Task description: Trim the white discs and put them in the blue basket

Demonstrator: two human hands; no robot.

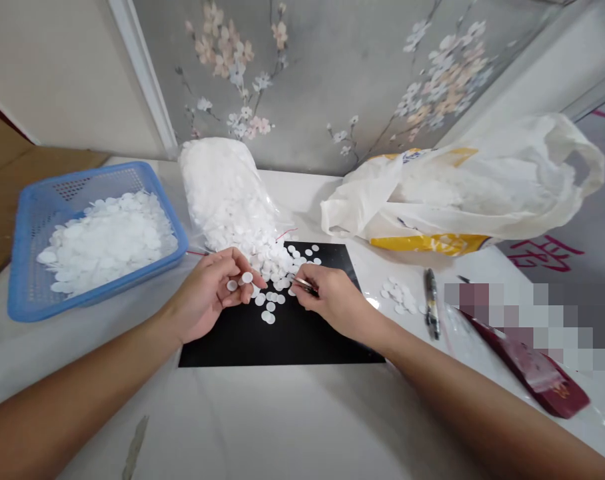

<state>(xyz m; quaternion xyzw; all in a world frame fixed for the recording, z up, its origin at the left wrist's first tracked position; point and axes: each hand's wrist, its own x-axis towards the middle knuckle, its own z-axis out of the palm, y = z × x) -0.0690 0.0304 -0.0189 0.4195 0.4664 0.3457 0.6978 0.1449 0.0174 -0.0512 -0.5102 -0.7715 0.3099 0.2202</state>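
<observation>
My left hand point(221, 283) is palm up with curled fingers, holding small white round discs point(247, 277) at its fingertips. My right hand point(327, 290) grips a small dark metal tool point(305, 287), tweezers-like, though most of it is hidden by the fingers. Its tip is by a loose heap of white discs point(272, 261), between the two hands. Several discs lie scattered on the black mat point(282, 343) beneath. Behind my left hand, a clear plastic bag point(222, 180) full of discs leans open toward the mat.
A blue plastic basket point(25, 257) of white discs stands at left. At back right lies a white and yellow carrier bag point(422, 220). A few discs point(401, 297), a pen point(432, 303) and a dark red case point(565, 393) are to the right. A floral panel point(302, 87) rises behind.
</observation>
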